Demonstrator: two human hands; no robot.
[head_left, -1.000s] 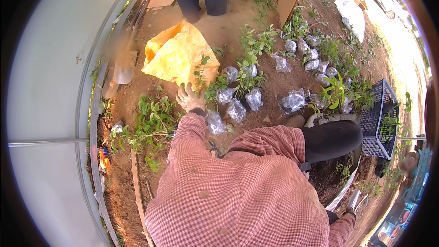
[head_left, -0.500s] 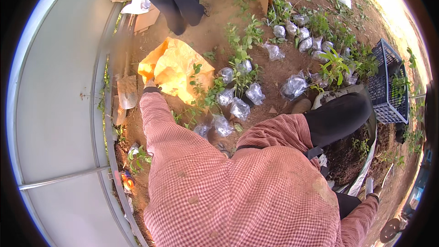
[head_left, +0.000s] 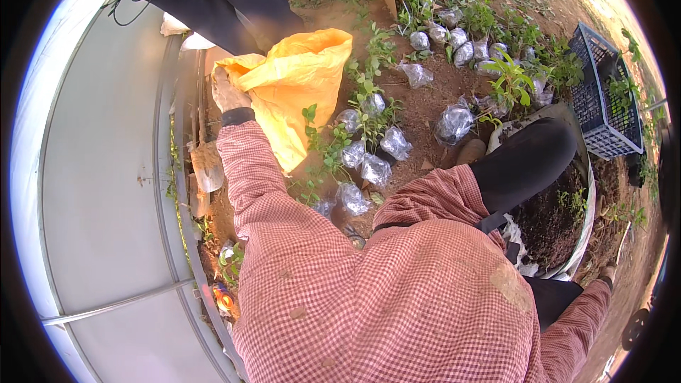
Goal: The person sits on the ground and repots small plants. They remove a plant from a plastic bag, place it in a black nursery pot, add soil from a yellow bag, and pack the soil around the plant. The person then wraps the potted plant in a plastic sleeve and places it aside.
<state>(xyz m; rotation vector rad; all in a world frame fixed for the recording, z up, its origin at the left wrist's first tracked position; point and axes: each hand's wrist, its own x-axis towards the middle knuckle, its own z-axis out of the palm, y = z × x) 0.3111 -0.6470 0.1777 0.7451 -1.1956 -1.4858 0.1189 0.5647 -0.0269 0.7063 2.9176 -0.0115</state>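
My left hand [head_left: 228, 91] is closed on the edge of a yellow-orange sack [head_left: 301, 78], which hangs crumpled with its mouth gaping. Close beside the sack stand several leafy seedlings [head_left: 369, 85], their root balls wrapped in clear plastic bags [head_left: 375, 169]. Far to the right, at the picture's rim, my right hand [head_left: 608, 273] is small and partly hidden by its sleeve. Its fingers cannot be made out; a thin pale stick [head_left: 624, 242] shows near it.
A person in dark trousers [head_left: 234, 0] stands beyond the sack. More bagged seedlings [head_left: 461, 53] lie at the far right, before a dark plastic crate [head_left: 603, 92]. An open soil bag [head_left: 585, 220] lies by my knee. A shovel blade [head_left: 207, 167] rests along the grey wall [head_left: 99, 170].
My left hand has lifted the sack up and away from me, so it hangs more upright. My right hand has moved outward. The other person's legs have shifted left.
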